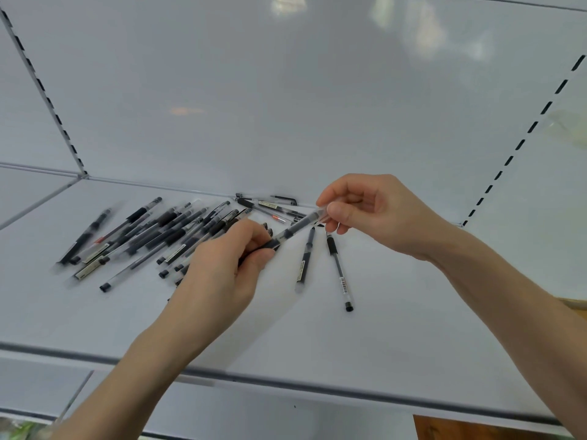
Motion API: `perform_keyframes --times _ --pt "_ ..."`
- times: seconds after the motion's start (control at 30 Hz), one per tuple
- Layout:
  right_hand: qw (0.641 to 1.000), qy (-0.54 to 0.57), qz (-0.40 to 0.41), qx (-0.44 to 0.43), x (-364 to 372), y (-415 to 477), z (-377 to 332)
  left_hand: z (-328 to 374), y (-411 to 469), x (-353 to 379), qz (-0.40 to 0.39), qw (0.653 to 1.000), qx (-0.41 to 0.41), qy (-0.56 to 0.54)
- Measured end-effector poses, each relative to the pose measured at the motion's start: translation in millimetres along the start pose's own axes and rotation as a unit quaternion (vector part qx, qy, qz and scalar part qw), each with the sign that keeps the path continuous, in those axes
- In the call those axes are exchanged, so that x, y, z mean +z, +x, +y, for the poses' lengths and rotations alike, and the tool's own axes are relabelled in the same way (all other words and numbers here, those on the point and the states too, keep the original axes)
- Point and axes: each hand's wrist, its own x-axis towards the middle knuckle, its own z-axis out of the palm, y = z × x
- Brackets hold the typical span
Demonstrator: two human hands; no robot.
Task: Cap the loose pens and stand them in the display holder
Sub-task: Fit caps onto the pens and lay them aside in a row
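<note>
Pen (pixel 293 229) held above the white shelf (pixel 397 312), long axis slanting from lower left up to upper right, left hand (pixel 222 265) gripping its dark lower end, right hand (pixel 371 211) pinching the clear cap end, pile of pens (pixel 149 236) lying to the left, two single pens (pixel 339 270) just below.

Two hands (pixel 222 262) — one held pen (pixel 293 230), two pens apart (pixel 338 268), a pile (pixel 152 236) too blurred to count.
</note>
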Motion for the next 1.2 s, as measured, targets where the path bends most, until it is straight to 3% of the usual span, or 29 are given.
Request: perform_keyframes --times 0.37,0.63,1.0,1.2 --pt "0.999 0.046 -0.006 0.025 -1.3 -5.0 1.8 -4.1 -0.2 2.0 -0.028 1.000 0.007 0.003" --pt "0.963 0.242 0.094 0.071 7.5 -5.2 -0.8 4.7 2.1 5.6 -0.005 0.999 -0.010 -0.033" --pt "0.976 0.185 0.113 -0.007 17.6 -3.0 -8.6 8.4 6.1 12.1 -0.003 0.987 -0.038 -0.154" --pt "0.969 0.206 0.127 0.051 24.2 2.4 2.8 4.1 9.4 13.2 0.040 0.996 -0.034 -0.067"
